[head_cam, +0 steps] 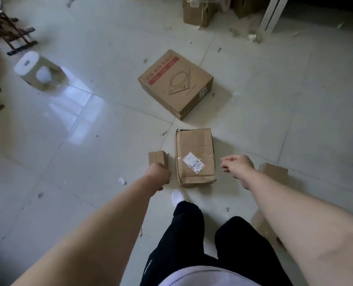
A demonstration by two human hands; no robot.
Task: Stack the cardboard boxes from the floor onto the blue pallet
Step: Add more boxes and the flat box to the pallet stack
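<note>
My left hand point(158, 174) grips a small cardboard box point(158, 158) at its near end. Just right of it a medium taped box point(195, 156) with a white label lies on the tiled floor. My right hand point(236, 165) hovers to the right of that box, fingers loosely curled and holding nothing. Farther off lies a large flat box point(174, 83) with a red stripe and a line drawing. Another box point(273, 172) shows behind my right forearm, partly hidden. No blue pallet is in view.
A pale plastic stool point(38, 70) lies on its side at the left. Wooden furniture point(8, 32) stands at the far left. More boxes point(198, 13) and a white rail point(273, 13) sit at the back. Paper scraps dot the floor.
</note>
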